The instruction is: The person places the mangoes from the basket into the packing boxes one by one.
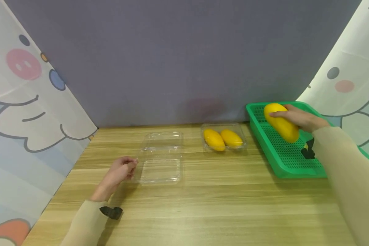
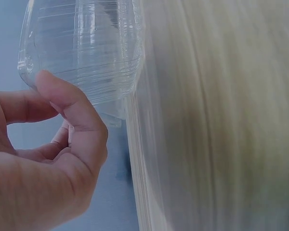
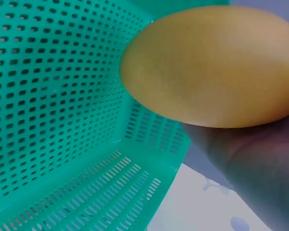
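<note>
My right hand (image 1: 301, 118) grips a yellow mango (image 1: 281, 123) above the green basket (image 1: 276, 162). In the right wrist view the mango (image 3: 207, 67) fills the upper right, with the perforated basket wall (image 3: 43, 86) behind it. At the left, my left hand (image 1: 118, 172) pinches the edge of an opened clear plastic clamshell box (image 1: 160, 169) on the table. The left wrist view shows the thumb and a finger of this hand (image 2: 62, 130) at the clear box's rim (image 2: 29, 72).
A second clear box (image 1: 241, 130) stands at the back of the wooden table (image 1: 203, 205), holding two yellow mangoes (image 1: 214, 139). A grey partition (image 1: 172, 68) rises behind, and cartoon-printed sheets (image 1: 33, 102) flank both sides.
</note>
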The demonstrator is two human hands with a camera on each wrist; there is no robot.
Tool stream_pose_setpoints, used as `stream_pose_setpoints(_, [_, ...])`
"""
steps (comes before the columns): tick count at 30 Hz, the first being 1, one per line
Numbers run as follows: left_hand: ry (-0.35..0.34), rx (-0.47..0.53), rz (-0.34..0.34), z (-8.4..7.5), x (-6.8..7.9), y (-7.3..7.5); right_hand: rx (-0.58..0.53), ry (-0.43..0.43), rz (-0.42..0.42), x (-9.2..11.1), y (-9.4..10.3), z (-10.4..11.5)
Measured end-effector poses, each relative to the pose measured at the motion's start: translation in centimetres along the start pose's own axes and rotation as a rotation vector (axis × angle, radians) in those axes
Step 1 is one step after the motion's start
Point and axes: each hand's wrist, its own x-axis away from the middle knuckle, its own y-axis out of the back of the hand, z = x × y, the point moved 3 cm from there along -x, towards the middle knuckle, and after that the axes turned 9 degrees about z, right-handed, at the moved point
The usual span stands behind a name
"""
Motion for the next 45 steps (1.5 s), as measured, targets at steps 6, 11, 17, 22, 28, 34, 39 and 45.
stream_pose_setpoints(6, [0.006,0.008,-0.003,0.0,-0.4,-0.3,0.009,0.013,-0.01,0.4,-0.4,0.6])
stream_pose_setpoints(11, [0.008,0.013,0.0,0.1,-0.5,-0.4,0.045,0.028,-0.026,1.0,-0.9,2.3])
stream_pose_setpoints(17, [0.007,0.015,-0.007,0.0,-0.4,-0.4,0.063,0.058,-0.037,1.2,-1.6,4.1])
stream_pose_setpoints(22, [0.007,0.011,-0.003,-0.2,-0.5,-0.7,0.073,0.067,-0.036,1.3,-2.1,5.0])
stream_pose_setpoints(28, [0.002,0.015,0.01,-0.3,-0.7,-1.0,0.069,0.075,-0.047,1.8,-2.7,5.9])
stream_pose_setpoints(34, [-0.001,0.035,0.013,-0.5,-0.8,-1.3,0.059,0.091,-0.06,2.1,-2.8,6.5])
stream_pose_setpoints(39, [0.005,0.042,0.012,-0.5,-0.8,-1.4,0.074,0.109,-0.077,2.4,-3.5,7.2])
stream_pose_setpoints(45, [0.009,0.03,0.013,-0.7,-0.7,-1.5,0.094,0.124,-0.088,2.6,-4.6,8.6])
